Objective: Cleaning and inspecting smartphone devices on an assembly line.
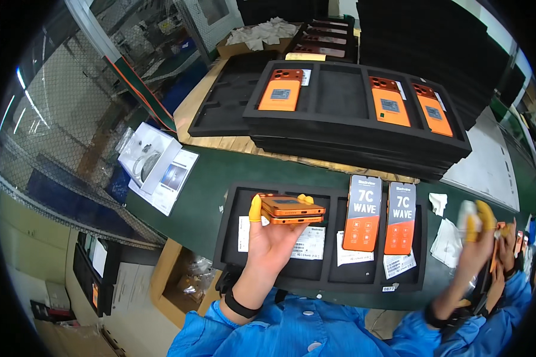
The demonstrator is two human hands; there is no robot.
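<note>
My left hand [269, 247], with yellow finger cots, is closed around two stacked orange phones [293, 209]. It holds them edge-on above a black foam tray [286, 276], their port ends toward me. My right hand [481, 235], also in yellow cots, is raised at the right and smeared by motion. Between its fingers is a blurred white wipe [467, 218]. In the tray, two phones with printed front films, an orange one [361, 214] and one beside it [401, 217], lie face up on paper labels. More white labels [308, 244] lie beneath my left hand.
Behind stands a stack of black foam trays [351, 128]; its top one holds three orange phones, backs up. White wipes [446, 244] lie right of the near tray. An open white box [150, 156] is at left, a cardboard box [184, 285] below. A co-worker's hands [503, 253] are at far right.
</note>
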